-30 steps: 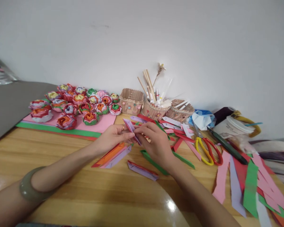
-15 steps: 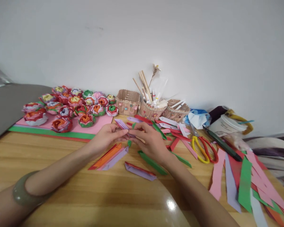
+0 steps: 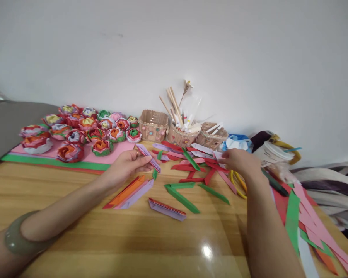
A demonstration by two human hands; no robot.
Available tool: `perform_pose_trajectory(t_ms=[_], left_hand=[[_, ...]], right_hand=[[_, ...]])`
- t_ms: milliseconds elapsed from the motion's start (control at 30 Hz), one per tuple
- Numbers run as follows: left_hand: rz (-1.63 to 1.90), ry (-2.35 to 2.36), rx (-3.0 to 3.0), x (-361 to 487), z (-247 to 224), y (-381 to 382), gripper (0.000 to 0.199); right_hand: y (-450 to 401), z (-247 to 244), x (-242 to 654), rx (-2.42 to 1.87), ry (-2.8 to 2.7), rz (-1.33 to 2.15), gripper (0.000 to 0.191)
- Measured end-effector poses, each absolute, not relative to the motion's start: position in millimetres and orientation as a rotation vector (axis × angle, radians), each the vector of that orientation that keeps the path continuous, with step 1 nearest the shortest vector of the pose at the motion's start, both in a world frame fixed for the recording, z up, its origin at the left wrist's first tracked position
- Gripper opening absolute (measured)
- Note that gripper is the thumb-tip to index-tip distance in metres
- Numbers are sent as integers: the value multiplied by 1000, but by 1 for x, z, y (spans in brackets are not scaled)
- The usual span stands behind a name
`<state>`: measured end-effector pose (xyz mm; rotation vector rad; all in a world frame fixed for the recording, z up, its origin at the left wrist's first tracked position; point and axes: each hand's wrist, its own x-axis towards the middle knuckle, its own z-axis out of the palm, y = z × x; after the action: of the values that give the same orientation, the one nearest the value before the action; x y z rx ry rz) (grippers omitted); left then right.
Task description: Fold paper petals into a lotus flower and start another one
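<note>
My left hand [image 3: 133, 164] pinches a slim bundle of folded paper strips [image 3: 148, 157], purple on top, between thumb and fingers above the table. At the right end of the loose pile, my right hand [image 3: 240, 164] reaches down with its fingers curled together beside a pale folded strip [image 3: 217, 155]; the back of the hand hides what the fingertips grip, if anything. Below my left hand lie an orange folded strip [image 3: 130, 190] and a lavender folded strip [image 3: 137, 194], side by side. A purple-and-red folded bundle [image 3: 167, 210] rests closer to me, near some green folded strips [image 3: 184, 199].
Several paper flowers [image 3: 101, 147] stand on coloured sheets [image 3: 120, 151] at back left. Decorated baskets [image 3: 153, 129] line the wall, one with sticks and pens. Scissors with yellow handles [image 3: 238, 185] are partly behind my right arm. Cut paper strips [image 3: 292, 216] and a white tub [image 3: 275, 152] are at right.
My right hand has left the bundle and moved right to the pile of folded strips, now partly covering the scissors. My left hand keeps the bundle. The view has shifted slightly.
</note>
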<state>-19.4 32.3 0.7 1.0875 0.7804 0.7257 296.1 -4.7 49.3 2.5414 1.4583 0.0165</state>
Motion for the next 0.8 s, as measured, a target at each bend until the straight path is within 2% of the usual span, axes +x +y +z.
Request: perform_pose_trajectory(t_ms=[233,433,633,800], left_hand=[[760,810,1100,-21,1,34,15],[765,809,1069,-21,2,33,13],[795,834,1038,-21,6,33,12],[777,824,1059,-22,6,34,12]], right_hand=[[-8,56,299,2660,1470,188,31],[-7,50,307,2560,1426,-96,34],[-1,38,302,2589,1489,-1,23],[-11,56,317,2624,1725,50,28]])
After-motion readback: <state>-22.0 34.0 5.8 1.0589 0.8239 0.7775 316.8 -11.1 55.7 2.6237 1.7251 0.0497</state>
